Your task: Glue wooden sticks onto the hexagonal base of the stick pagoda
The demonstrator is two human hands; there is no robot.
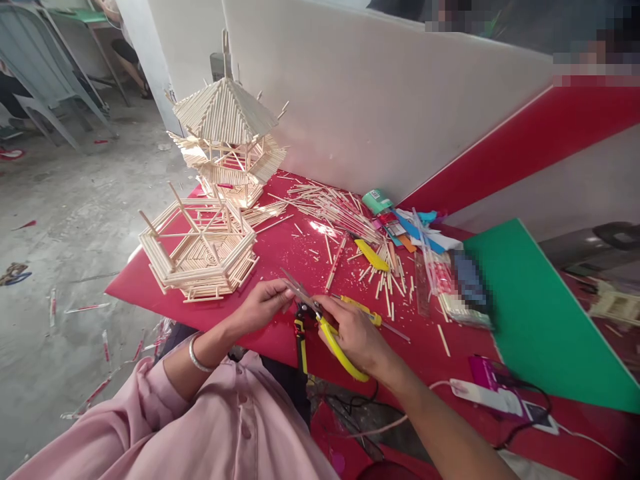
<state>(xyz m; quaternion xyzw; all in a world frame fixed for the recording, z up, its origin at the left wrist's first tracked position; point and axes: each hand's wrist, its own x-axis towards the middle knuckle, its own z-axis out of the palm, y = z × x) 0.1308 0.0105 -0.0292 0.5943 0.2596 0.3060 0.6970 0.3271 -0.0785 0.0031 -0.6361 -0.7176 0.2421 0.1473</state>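
Over the table's front edge, my right hand (345, 327) grips a pair of scissors (345, 357) with yellow handles, its blades pointing up and left. My left hand (265, 303) is pinched closed right beside the blades; whatever lies between its fingertips is too small to make out. Just beyond my left hand stands an eight-sided open frame (200, 250) of thin wooden sticks. Behind that rises a taller stick pagoda (227, 120) with a pointed roof. Below the scissors is a black and yellow tool (301, 340), partly hidden by my hands.
Loose sticks (335, 207) and cut bits cover the red table (280, 253). A yellow-handled cutter (371, 255), a yellow glue gun or screwdriver-like tool (363, 310), a green can (376, 201), a green board (540, 320) and a white power strip (485, 395) lie rightward.
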